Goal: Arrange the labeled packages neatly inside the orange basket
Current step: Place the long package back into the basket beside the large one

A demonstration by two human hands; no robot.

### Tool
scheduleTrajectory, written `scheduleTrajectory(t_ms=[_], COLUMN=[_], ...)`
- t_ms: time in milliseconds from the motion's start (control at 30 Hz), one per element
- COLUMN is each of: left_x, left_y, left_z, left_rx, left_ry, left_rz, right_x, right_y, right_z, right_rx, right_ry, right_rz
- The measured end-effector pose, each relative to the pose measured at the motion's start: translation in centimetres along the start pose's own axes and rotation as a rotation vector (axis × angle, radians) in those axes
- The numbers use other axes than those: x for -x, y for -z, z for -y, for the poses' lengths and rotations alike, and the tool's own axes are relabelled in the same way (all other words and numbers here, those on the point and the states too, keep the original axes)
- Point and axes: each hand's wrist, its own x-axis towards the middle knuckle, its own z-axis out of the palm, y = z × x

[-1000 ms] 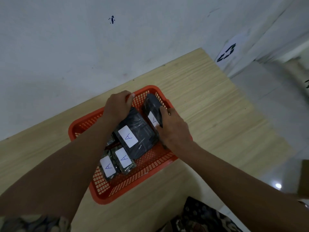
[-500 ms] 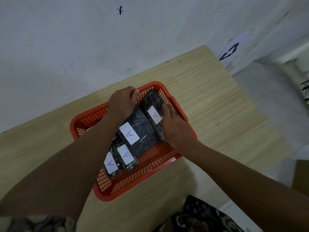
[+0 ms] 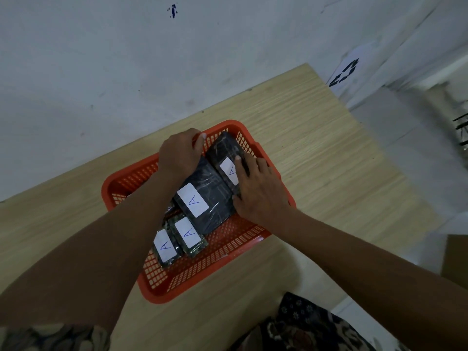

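Observation:
An orange mesh basket [image 3: 177, 279] stands on a wooden table [image 3: 316, 148]. Inside lie a large black wrapped package [image 3: 205, 196] with a white "A" label, a narrow black package [image 3: 225, 150] along the basket's right wall, and two small labeled packages [image 3: 188, 235] [image 3: 164, 247] side by side toward the near end. My left hand [image 3: 179, 153] curls over the large package's far end by the far rim. My right hand [image 3: 258, 188] lies on the narrow package, fingers across its label and thumb at the large package's corner. Both arms hide part of the basket's left side.
A white wall rises just behind the table. The table's right edge drops to a pale floor with a printed paper sheet [image 3: 347, 72]. A brown cardboard box [image 3: 455, 259] sits at the right edge. Patterned clothing [image 3: 304, 325] shows at the bottom.
My right hand's fingers slid forward over the narrow package's label, and that package now lies flatter beside the large one. My left hand stays on the large package's far end.

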Motion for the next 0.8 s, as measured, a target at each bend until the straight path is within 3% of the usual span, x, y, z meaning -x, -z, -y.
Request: scheduleTrajectory(t_ms=[333,567,733,800], left_x=[-0.1,0.1,0.0,0.1], left_y=[-0.1,-0.1,-0.2,-0.1], left_z=[0.1,0.0,0.1,0.1], left_rx=[-0.025,-0.027,-0.033,-0.031], left_ry=[0.005,-0.004,-0.015,-0.014], left_rz=[0.011,0.006,-0.013,-0.019], right_x=[-0.2,1.3,1.1,1.0], right_y=[1.3,-1.0,-0.9,-0.8], right_z=[-0.3,-0.9,-2.5,-2.8], right_rx=[-0.073,-0.051,-0.324,-0.344], right_ry=[0.049,0.115,0.13,0.138], right_rz=[0.208,0.202,0.496,0.529])
